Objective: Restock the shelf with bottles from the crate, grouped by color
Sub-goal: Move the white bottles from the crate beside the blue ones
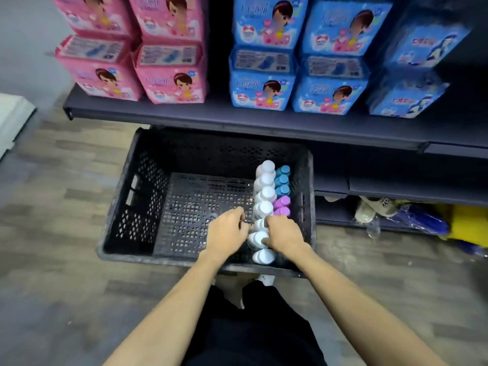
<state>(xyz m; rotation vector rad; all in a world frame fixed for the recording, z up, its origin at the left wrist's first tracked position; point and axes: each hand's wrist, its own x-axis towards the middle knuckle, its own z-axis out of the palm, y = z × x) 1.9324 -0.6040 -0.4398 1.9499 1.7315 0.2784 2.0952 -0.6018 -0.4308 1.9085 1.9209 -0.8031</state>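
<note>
A black perforated crate (137, 191) sits on the floor below the shelf. Along its right side stands a row of several white-capped bottles (265, 190), with three blue-capped bottles (282, 179) and two purple-capped bottles (282, 206) beside them against the right wall. My right hand (284, 232) is inside the crate with its fingers curled around white bottles near the front of the row. Left of that row, my left hand (227, 231) has its fingers curled; whether it holds a bottle is hidden.
The dark shelf (211, 116) above the crate carries pink packs (171, 83) on the left and blue packs (264, 85) on the right. A lower shelf at right holds slippers (375, 207) and blue and yellow items. Wood-look floor lies all around.
</note>
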